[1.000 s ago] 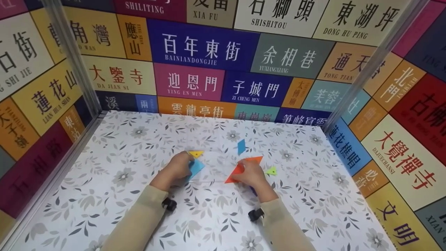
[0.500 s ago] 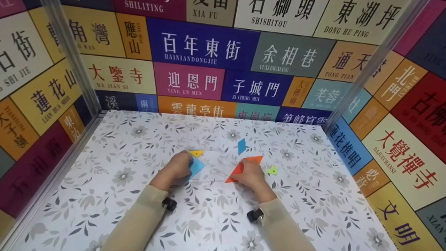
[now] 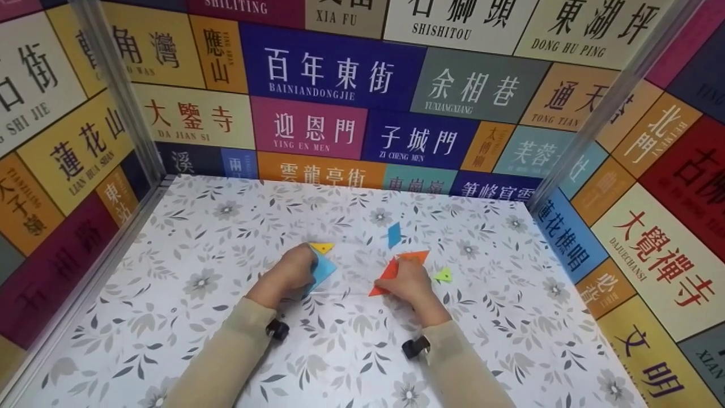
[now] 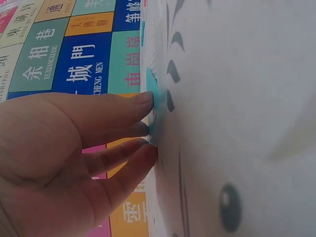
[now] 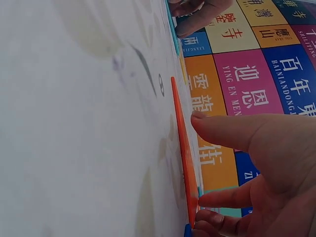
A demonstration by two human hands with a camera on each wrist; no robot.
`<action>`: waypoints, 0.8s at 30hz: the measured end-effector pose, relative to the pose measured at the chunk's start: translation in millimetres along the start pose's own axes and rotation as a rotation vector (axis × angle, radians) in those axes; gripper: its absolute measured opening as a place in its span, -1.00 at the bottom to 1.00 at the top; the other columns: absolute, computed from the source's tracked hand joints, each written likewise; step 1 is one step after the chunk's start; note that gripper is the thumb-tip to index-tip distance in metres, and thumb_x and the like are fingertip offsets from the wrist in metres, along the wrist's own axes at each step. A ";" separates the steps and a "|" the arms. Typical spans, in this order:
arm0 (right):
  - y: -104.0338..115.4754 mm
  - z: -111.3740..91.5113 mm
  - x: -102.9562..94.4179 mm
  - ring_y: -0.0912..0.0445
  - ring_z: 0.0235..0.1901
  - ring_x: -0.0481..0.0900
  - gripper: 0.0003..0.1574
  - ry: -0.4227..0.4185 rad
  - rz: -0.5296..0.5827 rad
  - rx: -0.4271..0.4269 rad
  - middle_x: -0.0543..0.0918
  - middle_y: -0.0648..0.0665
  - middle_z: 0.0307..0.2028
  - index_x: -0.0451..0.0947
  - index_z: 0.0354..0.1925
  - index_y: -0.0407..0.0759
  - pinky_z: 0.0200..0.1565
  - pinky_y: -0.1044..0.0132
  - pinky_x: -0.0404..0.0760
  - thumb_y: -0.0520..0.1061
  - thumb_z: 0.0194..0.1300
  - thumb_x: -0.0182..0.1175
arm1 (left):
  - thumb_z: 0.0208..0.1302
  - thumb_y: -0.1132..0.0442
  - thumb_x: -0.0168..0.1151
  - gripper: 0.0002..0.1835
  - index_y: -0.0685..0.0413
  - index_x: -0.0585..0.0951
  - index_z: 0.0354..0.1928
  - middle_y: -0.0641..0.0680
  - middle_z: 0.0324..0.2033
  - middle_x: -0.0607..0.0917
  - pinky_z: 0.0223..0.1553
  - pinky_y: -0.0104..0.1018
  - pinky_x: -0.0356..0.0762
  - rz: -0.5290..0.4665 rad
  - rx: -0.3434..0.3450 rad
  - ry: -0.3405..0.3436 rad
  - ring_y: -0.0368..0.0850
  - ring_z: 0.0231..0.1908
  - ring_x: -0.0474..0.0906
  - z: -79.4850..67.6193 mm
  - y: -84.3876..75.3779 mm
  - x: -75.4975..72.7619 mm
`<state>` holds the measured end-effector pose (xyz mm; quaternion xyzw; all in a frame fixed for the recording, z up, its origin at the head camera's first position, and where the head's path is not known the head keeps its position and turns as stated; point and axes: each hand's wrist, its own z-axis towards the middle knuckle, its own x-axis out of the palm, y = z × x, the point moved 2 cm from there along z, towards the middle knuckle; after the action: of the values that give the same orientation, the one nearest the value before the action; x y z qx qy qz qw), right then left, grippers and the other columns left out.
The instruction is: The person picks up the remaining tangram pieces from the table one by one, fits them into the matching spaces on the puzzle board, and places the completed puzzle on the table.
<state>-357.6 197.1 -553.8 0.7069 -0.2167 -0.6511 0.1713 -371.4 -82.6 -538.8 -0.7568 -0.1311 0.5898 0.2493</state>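
My left hand (image 3: 288, 270) rests its fingertips on a light blue flat piece (image 3: 323, 271), covering its left part. In the left wrist view the thumb and fingers (image 4: 136, 165) stand apart along that light blue piece (image 4: 154, 91). Just beyond it lies a small yellow triangle (image 3: 324, 247) with a dark dot. Across the middle, my right hand (image 3: 409, 280) has its fingertips on an orange triangle (image 3: 418, 256). Up close in the right wrist view, the fingers touch the orange triangle (image 5: 183, 153) at one end, while the thumb stands slightly off its face.
Behind the right hand lies a blue parallelogram (image 3: 394, 235), and to its right a small green triangle (image 3: 443, 275) with a dark dot. Part of a dark blue piece (image 5: 187, 230) shows under the right fingers. Sign-printed panels (image 3: 337, 62) enclose the floral table top (image 3: 198, 238).
The head view has shifted slightly. Both hands and the flat pieces keep their places on the table. A dark blue bit beside the right wrist, seen a second ago, is hidden now.
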 end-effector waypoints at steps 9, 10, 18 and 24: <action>0.0 -0.3 -0.8 -0.07 -0.05 0.57 -0.13 0.018 -0.011 0.010 0.62 -0.18 0.02 0.55 0.21 -0.27 0.15 0.01 0.63 0.13 0.07 0.63 | 0.22 0.39 0.52 -0.55 0.26 0.72 0.17 0.18 0.29 0.63 0.46 0.03 0.47 -0.004 0.009 0.004 0.13 0.35 0.55 -0.4 -1.5 3.5; -0.2 -0.2 -1.6 -0.07 -0.06 0.58 -0.14 0.016 -0.020 0.005 0.63 -0.18 0.00 0.56 0.19 -0.27 0.14 0.01 0.64 0.12 0.07 0.63 | 0.21 0.39 0.53 -0.55 0.26 0.72 0.16 0.19 0.33 0.61 0.48 0.03 0.46 -0.003 0.016 0.002 0.14 0.37 0.53 -0.3 -1.6 3.5; -2.4 1.1 -5.8 -0.10 0.01 0.63 -0.11 0.054 -0.062 0.006 0.67 -0.21 0.05 0.57 0.23 -0.28 0.17 -0.03 0.66 0.10 0.06 0.64 | 0.16 0.40 0.54 -0.52 0.28 0.71 0.16 0.22 0.43 0.53 0.49 0.04 0.45 -0.017 0.022 0.015 0.18 0.39 0.52 -2.7 -4.2 4.2; -6.2 4.0 -8.2 -0.09 0.12 0.64 -0.02 0.122 -0.018 0.022 0.69 -0.19 0.15 0.53 0.36 -0.20 0.23 -0.05 0.66 0.03 0.03 0.68 | 0.19 0.42 0.52 -0.52 0.32 0.70 0.18 0.25 0.45 0.50 0.48 0.04 0.46 -0.012 0.026 0.027 0.17 0.34 0.55 -4.9 -6.2 4.3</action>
<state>-361.5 206.9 -550.5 0.7491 -0.2064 -0.6059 0.1705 -364.9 -76.3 -538.1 -0.7605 -0.1245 0.5799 0.2642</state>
